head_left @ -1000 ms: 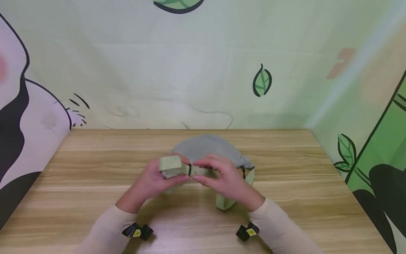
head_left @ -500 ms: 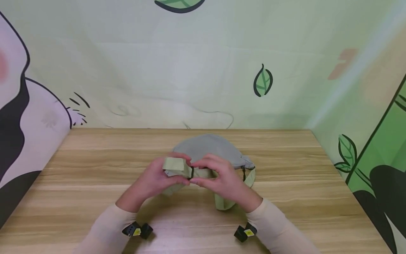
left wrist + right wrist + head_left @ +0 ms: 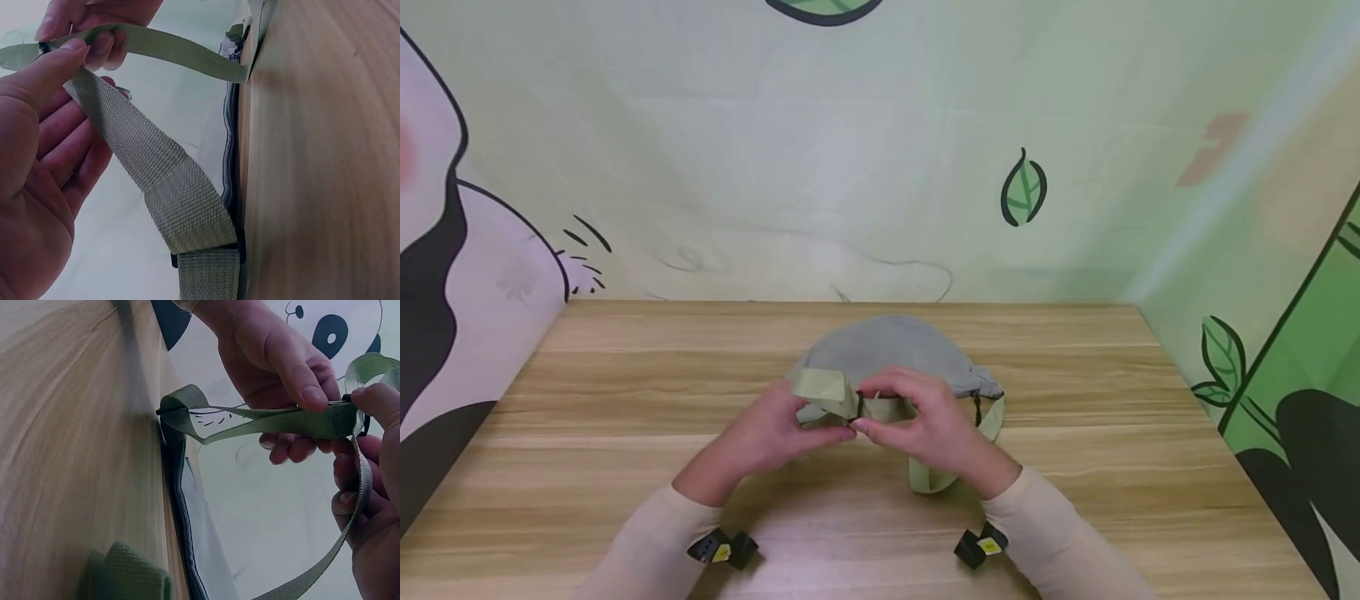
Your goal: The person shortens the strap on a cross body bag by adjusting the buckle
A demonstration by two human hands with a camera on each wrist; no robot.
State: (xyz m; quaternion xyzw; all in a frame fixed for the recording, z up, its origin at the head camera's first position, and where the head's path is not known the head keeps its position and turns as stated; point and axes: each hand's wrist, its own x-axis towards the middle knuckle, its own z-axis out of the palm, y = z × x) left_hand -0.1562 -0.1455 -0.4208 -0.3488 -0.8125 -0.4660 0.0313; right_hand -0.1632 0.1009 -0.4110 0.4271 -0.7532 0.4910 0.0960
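Observation:
A grey waist bag [image 3: 887, 350] with a pale green webbing strap [image 3: 820, 387] lies on the table. Both hands hold the strap just in front of the bag, at a small black slider buckle [image 3: 860, 406]. My left hand [image 3: 767, 433] pinches the webbing left of the buckle, its thumb [image 3: 312, 394] lying on the strap in the right wrist view. Thumb and forefinger of my right hand [image 3: 936, 425] pinch at the buckle from the right. Above the left hand the strap stands up in a loop. A second black slider [image 3: 242, 249] shows lower on the webbing in the left wrist view.
The bag and strap rest on a wood-grain table [image 3: 625, 358]. Behind it hangs a printed backdrop [image 3: 880, 183] with leaves and panda shapes. A slack strap loop [image 3: 928, 477] droops beneath the right hand. Small black cameras [image 3: 743, 550] sit at both wrists.
The buckle and raised strap loop have shifted slightly right. The left forefinger, earlier seen above the strap, has dropped behind it. The right hand has barely moved, and the bag stays put.

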